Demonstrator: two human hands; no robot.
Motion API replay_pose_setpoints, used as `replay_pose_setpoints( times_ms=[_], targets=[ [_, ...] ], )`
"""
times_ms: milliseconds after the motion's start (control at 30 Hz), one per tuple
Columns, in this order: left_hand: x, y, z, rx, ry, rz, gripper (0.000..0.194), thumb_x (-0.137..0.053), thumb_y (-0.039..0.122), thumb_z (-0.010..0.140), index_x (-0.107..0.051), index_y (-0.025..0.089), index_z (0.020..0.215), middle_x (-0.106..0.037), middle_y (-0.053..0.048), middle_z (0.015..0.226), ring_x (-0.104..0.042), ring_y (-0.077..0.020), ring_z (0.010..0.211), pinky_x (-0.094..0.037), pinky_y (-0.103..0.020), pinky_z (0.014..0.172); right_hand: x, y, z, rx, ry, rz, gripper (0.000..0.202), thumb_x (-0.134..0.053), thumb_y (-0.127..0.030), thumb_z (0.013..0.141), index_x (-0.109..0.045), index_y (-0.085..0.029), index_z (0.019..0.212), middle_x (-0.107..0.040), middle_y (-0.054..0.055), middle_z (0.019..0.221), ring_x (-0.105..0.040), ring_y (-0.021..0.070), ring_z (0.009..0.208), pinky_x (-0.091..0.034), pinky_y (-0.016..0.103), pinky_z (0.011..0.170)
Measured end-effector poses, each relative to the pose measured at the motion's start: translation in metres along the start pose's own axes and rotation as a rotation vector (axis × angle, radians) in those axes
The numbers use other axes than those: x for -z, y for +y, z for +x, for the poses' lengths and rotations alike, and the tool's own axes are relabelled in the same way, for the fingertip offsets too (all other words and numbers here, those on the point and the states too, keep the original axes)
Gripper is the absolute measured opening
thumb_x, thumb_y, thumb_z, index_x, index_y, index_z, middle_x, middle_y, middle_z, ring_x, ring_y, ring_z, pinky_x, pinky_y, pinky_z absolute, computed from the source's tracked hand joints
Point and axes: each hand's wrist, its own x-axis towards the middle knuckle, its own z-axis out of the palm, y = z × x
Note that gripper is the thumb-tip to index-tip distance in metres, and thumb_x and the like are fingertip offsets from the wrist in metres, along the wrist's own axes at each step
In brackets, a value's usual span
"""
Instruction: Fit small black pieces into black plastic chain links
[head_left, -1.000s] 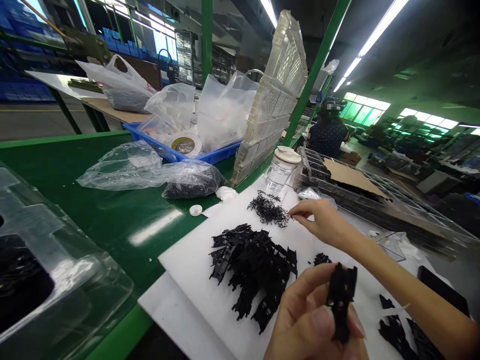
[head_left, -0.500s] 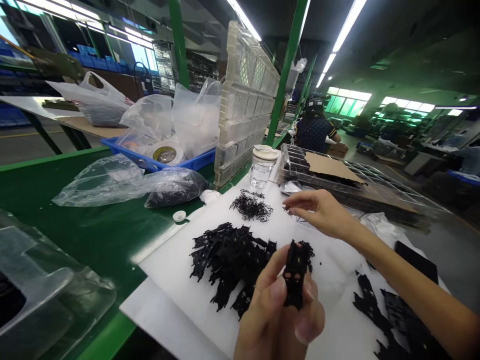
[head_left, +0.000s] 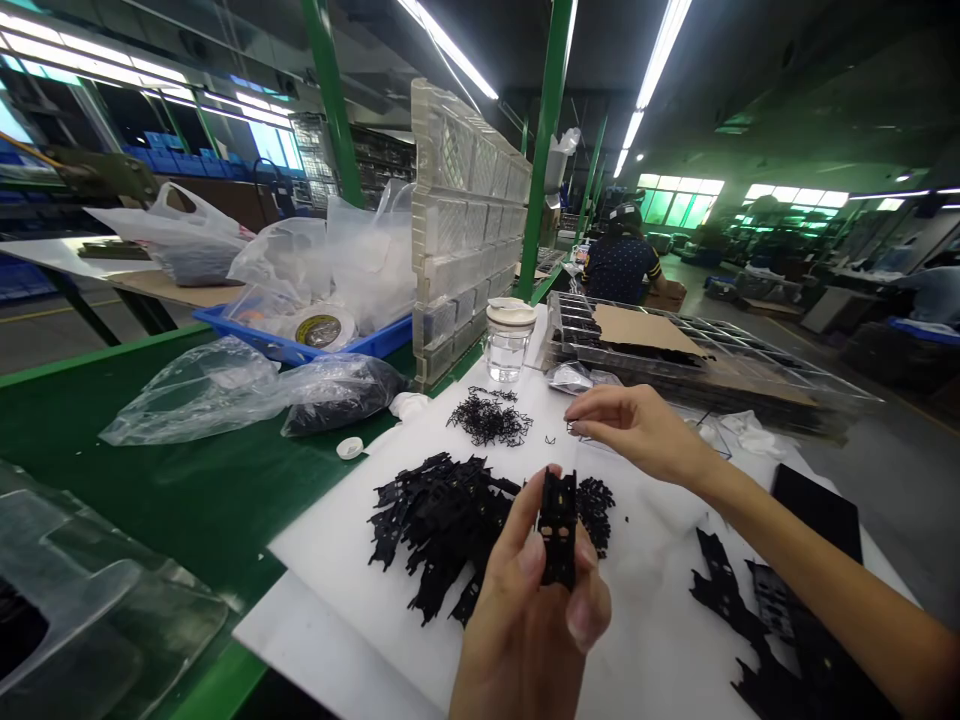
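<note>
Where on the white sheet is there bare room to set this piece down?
Bare patches on the white sheet: the near-left corner before the big pile, and the strip between the left hand and the flat parts. It is crowded around the clip heap, jar and right hand.

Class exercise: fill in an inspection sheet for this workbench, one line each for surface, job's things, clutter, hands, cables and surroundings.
Surface: white foam sheet on a green bench.
Job's things: black plastic part held upright; pile of black parts; heap of small wire clips.
Clutter: clear jar, plastic bags, blue tray with a tape roll, clear crate on edge.
Hands: left hand fingers grip the part; right hand pinches something tiny, unclear.
Cables: nothing seen.
Surroundings: another person seated beyond, back turned.
</note>
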Motion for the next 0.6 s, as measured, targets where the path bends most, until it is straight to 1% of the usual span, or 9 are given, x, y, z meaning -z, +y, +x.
replay_pose_setpoints(
  times_ms=[100, 200, 267, 333, 433, 467, 533, 600],
  targets=[
    [-0.003, 0.000, 0.001, -0.020, 0.068, 0.086, 0.036, -0.065, 0.023, 0.099, -0.070, 0.025, 0.135, -0.070, -0.006, 0.089, -0.058, -0.0082, 0.059, -0.047, -0.019, 0.056, 0.010, -0.009, -0.013, 0.000, 0.028, 0.038, 0.016, -0.076, -0.034, 0.089, -0.081, -0.021, 0.096, -0.078, 0.008, 0.106, -0.075, 0.0225, 0.097, -0.064, 0.037, 0.090],
    [-0.005, -0.002, 0.002, -0.037, 0.098, 0.146, 0.041, -0.068, 0.024, 0.097, -0.067, 0.026, 0.138, -0.071, -0.005, 0.090, -0.060, -0.0091, 0.059, -0.048, -0.019, 0.053, 0.021, -0.018, -0.029, 0.063, 0.101, 0.049, 0.011, -0.077, -0.033, 0.091, -0.083, -0.025, 0.094, -0.076, 0.007, 0.107, -0.073, 0.0229, 0.103, -0.064, 0.035, 0.089],
    [-0.005, -0.004, 0.004, -0.063, 0.100, 0.174, 0.040, -0.074, 0.026, 0.094, -0.070, 0.028, 0.134, -0.072, -0.005, 0.089, -0.063, -0.0099, 0.060, -0.048, -0.018, 0.053, 0.027, -0.027, -0.041, 0.115, 0.177, 0.022, 0.007, -0.077, -0.029, 0.091, -0.084, -0.027, 0.093, -0.076, 0.006, 0.106, -0.073, 0.0229, 0.103, -0.065, 0.033, 0.086],
    [-0.005, -0.007, 0.005, -0.074, 0.100, 0.203, 0.036, -0.078, 0.029, 0.091, -0.075, 0.030, 0.127, -0.074, -0.005, 0.086, -0.065, -0.0101, 0.060, -0.048, -0.017, 0.053, 0.030, -0.040, -0.055, 0.168, 0.271, -0.027, 0.009, -0.077, -0.025, 0.091, -0.084, -0.030, 0.094, -0.077, 0.006, 0.105, -0.074, 0.0228, 0.102, -0.066, 0.032, 0.084],
    [-0.005, -0.012, 0.006, -0.069, 0.096, 0.251, 0.034, -0.083, 0.030, 0.087, -0.078, 0.033, 0.120, -0.074, -0.003, 0.083, -0.068, -0.0113, 0.060, -0.048, -0.017, 0.053, 0.024, -0.062, -0.077, 0.255, 0.407, -0.108, 0.017, -0.075, -0.020, 0.091, -0.084, -0.035, 0.094, -0.077, 0.004, 0.106, -0.074, 0.0237, 0.102, -0.067, 0.032, 0.083],
    [-0.005, -0.013, 0.005, -0.073, 0.088, 0.265, 0.036, -0.085, 0.030, 0.085, -0.078, 0.033, 0.120, -0.074, -0.003, 0.084, -0.069, -0.0124, 0.061, -0.049, -0.018, 0.054, 0.019, -0.069, -0.084, 0.279, 0.416, -0.131, 0.019, -0.076, -0.019, 0.091, -0.083, -0.036, 0.094, -0.077, 0.004, 0.105, -0.075, 0.0243, 0.102, -0.068, 0.032, 0.082],
    [-0.005, -0.015, 0.003, -0.072, 0.064, 0.284, 0.041, -0.086, 0.032, 0.084, -0.077, 0.034, 0.123, -0.075, -0.004, 0.087, -0.070, -0.0139, 0.061, -0.052, -0.020, 0.055, 0.007, -0.078, -0.096, 0.341, 0.381, -0.180, 0.020, -0.076, -0.019, 0.090, -0.082, -0.038, 0.093, -0.079, 0.002, 0.103, -0.077, 0.0236, 0.098, -0.068, 0.031, 0.080],
    [-0.006, -0.016, 0.001, -0.043, 0.036, 0.288, 0.042, -0.085, 0.034, 0.085, -0.076, 0.034, 0.127, -0.077, -0.005, 0.093, -0.070, -0.0140, 0.060, -0.056, -0.023, 0.056, -0.003, -0.081, -0.107, 0.393, 0.334, -0.247, 0.025, -0.073, -0.015, 0.089, -0.080, -0.037, 0.098, -0.080, 0.001, 0.102, -0.079, 0.0217, 0.091, -0.068, 0.027, 0.073]
  ],
)
